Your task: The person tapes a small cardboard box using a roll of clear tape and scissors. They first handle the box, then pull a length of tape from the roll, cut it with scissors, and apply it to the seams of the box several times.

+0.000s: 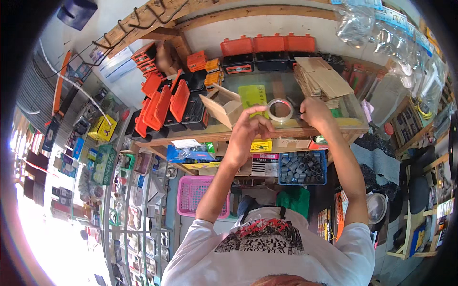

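A roll of clear tape point(280, 110) lies on the glass-topped wooden counter point(214, 135) between my hands. My left hand point(252, 123) is raised over the counter's front edge, its fingers apart and slightly curled, with nothing plainly in them. My right hand point(315, 112) is curled just right of the tape roll; a small dark thing shows at its fingertips, too small to name. Behind my left hand are a yellow-green packet point(252, 94) and, to its left, an opened small cardboard box point(223, 107). Flattened cardboard pieces point(325, 80) are stacked behind my right hand.
Black cases with orange lids point(157, 107) crowd the counter's left; several more point(270, 53) stand along the wall. Below the counter sit a blue basket of grey pipe fittings point(302, 168) and a pink plastic basket point(184, 196). Glass display shelves point(107, 200) stand at the left.
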`<state>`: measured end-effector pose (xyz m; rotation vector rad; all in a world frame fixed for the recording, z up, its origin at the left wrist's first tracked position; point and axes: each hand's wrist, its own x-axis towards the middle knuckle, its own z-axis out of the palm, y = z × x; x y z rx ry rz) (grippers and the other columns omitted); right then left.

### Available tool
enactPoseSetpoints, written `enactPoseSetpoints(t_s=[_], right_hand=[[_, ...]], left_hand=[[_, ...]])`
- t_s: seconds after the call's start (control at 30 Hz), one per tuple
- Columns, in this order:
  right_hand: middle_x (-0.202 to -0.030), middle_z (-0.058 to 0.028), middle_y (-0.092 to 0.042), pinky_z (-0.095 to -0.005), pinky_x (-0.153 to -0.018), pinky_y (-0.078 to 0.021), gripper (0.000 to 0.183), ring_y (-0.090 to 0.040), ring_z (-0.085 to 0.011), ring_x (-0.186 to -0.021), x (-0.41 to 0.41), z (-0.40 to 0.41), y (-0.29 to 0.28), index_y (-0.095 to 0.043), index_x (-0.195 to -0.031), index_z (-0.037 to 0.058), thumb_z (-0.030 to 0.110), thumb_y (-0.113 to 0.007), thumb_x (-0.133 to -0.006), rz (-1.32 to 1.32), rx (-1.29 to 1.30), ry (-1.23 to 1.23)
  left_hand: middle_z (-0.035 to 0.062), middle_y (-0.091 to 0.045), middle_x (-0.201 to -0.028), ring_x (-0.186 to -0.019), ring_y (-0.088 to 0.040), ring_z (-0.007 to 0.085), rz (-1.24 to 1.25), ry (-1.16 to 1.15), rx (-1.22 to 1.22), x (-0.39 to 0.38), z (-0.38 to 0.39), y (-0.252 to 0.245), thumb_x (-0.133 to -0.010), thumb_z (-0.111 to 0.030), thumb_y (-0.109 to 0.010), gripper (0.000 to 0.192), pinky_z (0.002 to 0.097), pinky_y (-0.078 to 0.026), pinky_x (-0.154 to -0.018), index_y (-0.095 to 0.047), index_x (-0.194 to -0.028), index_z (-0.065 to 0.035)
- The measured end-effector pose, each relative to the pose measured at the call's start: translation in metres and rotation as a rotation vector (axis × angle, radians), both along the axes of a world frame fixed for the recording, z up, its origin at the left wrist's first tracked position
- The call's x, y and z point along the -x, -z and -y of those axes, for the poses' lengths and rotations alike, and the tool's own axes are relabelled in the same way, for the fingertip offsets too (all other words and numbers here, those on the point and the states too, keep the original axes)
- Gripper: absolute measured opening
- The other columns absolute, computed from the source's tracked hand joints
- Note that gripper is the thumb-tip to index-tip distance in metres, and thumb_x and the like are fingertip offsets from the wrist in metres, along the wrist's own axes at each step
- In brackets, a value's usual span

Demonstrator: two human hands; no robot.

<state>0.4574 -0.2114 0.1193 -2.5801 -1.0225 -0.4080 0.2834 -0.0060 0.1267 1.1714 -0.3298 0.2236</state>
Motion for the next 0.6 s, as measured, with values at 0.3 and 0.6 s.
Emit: enactPoseSetpoints(t_s=[0.3, 0.6], right_hand=[[-0.111, -0.0107, -0.065, -0.0233, -0.079, -0.0516, 0.043, -0.063, -0.0088, -0.091, 0.109, -0.036, -0.005, -0.051, -0.132, 0.0000, 0.007, -0.067, -0.092, -0.961, -1.157, -0.495], [-0.111, -0.0147, -0.067, -0.0249, -0.080, -0.0535, 0.046, -0.065, -0.0136, -0.095, 0.144, -0.100, 0.003, -0.053, -0.130, -0.0021, 0.004, -0.071, -0.088, -1.085, -1.513, -0.341]], left_hand=[[0.0109, -0.059, -0.098, -0.086, -0.053, 0.0132, -0.026, -0.116, -0.295, 0.050, -0.009, 0.009, -0.091, -0.009, -0.053, 0.067, 0.0275, -0.041, -0.080, -0.023, -0.150, -0.0029], [0.0090, -0.060, -0.088, -0.078, -0.055, 0.0133, -0.091, -0.070, -0.202, 0.054, -0.023, 0.013, -0.094, -0.014, -0.051, 0.064, 0.0258, -0.043, -0.071, -0.024, -0.151, -0.0033]])
